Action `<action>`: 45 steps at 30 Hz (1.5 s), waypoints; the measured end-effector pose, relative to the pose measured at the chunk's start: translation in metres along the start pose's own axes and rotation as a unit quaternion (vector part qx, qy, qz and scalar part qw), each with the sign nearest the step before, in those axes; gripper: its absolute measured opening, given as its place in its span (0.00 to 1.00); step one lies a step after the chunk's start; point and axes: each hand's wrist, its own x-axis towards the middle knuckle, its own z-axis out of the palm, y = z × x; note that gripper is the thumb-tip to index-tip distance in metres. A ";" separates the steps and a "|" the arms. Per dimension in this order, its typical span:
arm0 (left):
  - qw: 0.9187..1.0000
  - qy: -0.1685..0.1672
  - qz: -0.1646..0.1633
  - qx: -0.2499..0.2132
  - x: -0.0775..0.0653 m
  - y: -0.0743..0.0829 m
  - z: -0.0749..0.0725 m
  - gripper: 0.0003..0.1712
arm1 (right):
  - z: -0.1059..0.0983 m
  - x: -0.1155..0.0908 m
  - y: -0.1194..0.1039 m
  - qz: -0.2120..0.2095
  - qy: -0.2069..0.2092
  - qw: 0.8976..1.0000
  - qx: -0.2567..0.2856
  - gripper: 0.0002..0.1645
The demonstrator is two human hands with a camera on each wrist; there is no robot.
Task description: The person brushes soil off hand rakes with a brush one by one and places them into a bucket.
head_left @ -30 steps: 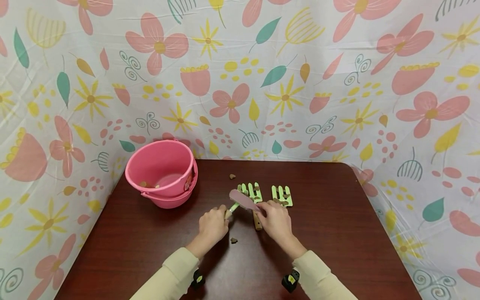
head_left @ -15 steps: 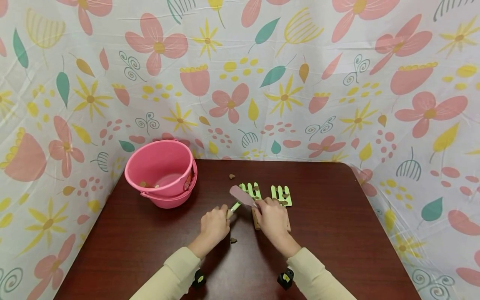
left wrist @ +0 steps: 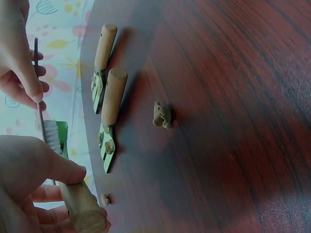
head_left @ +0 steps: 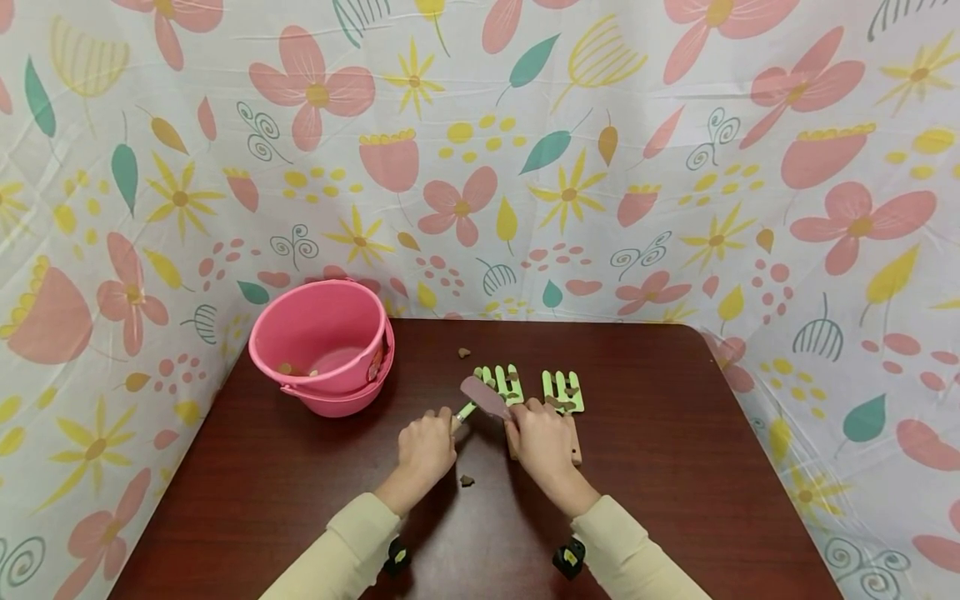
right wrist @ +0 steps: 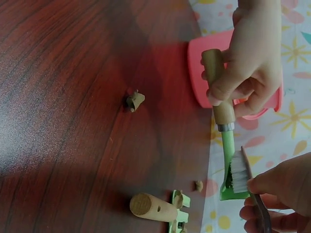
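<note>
My left hand [head_left: 427, 450] grips the wooden handle of a small green garden tool [right wrist: 228, 145], held above the table. In my right hand [head_left: 543, 442] is a brush [head_left: 486, 397] with a dull pink back and white bristles [right wrist: 238, 172]. The bristles press against the tool's green head, whose shape is partly hidden behind the brush. Beyond my right hand lie two green hand forks, a left fork [head_left: 513, 387] and a right fork [head_left: 563, 392], with wooden handles and brown clumps stuck on their tines.
A pink bucket [head_left: 311, 312] with a few brown bits inside sits in another pink bucket [head_left: 341, 407] at the back left. One brown clump [head_left: 468, 481] lies between my forearms, and a smaller clump [head_left: 464, 352] lies farther back. A floral cloth [head_left: 465, 100] hangs behind the table.
The brush has made small shifts back and forth over the green tool. My right hand sits slightly farther left than before, and the left hand has hardly moved.
</note>
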 end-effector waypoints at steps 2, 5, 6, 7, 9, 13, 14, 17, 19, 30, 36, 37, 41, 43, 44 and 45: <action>1.000 0.005 0.001 0.003 0.000 -0.001 0.000 0.14 | -0.001 0.000 0.000 0.000 0.000 1.000 -0.001 0.09; 1.000 0.008 0.002 0.005 0.000 -0.002 0.001 0.14 | -0.001 -0.001 0.000 0.000 0.000 1.000 0.001 0.09; 1.000 0.009 0.003 0.005 0.000 -0.002 0.001 0.14 | -0.002 -0.001 0.000 0.000 0.000 1.000 0.003 0.10; 1.000 0.011 0.003 0.004 0.000 -0.003 0.001 0.14 | -0.002 -0.002 0.000 0.000 0.001 1.000 0.005 0.10; 1.000 0.013 0.002 0.002 0.001 -0.003 0.001 0.14 | -0.002 -0.002 0.001 -0.003 0.004 1.000 0.007 0.09; 1.000 0.014 -0.006 -0.005 0.001 -0.005 0.002 0.14 | -0.003 -0.002 0.002 -0.008 0.008 1.000 0.004 0.09; 1.000 0.014 -0.007 -0.007 0.001 -0.006 0.002 0.14 | -0.003 -0.002 0.002 -0.009 0.008 1.000 0.004 0.09; 1.000 0.014 -0.011 -0.010 0.002 -0.007 0.001 0.14 | -0.004 -0.003 0.002 -0.009 0.006 1.000 0.002 0.09; 1.000 0.016 -0.013 -0.009 0.003 -0.008 0.001 0.14 | -0.005 -0.004 0.002 -0.009 0.006 1.000 0.003 0.09; 1.000 0.012 -0.025 -0.006 0.006 -0.012 0.003 0.15 | -0.004 -0.010 0.005 -0.017 0.021 1.000 0.001 0.11; 1.000 0.000 -0.025 -0.008 0.005 -0.011 0.002 0.14 | -0.003 -0.007 0.005 -0.013 0.036 0.999 0.022 0.12; 1.000 0.000 -0.024 -0.007 0.005 -0.011 0.002 0.14 | -0.003 -0.006 0.005 -0.012 0.036 0.999 0.023 0.12; 1.000 0.000 -0.016 -0.013 0.003 -0.007 0.001 0.15 | -0.003 -0.001 0.004 -0.006 0.034 0.999 0.025 0.12; 1.000 0.005 -0.009 -0.015 0.002 -0.005 0.000 0.15 | -0.003 0.000 0.003 -0.003 0.029 0.999 0.025 0.12; 1.000 0.006 -0.005 -0.015 0.001 -0.004 0.000 0.15 | -0.003 0.001 0.002 -0.002 0.027 0.999 0.025 0.12; 1.000 0.009 -0.001 -0.015 0.001 -0.002 0.001 0.15 | -0.002 0.001 0.002 -0.002 0.024 0.999 0.024 0.12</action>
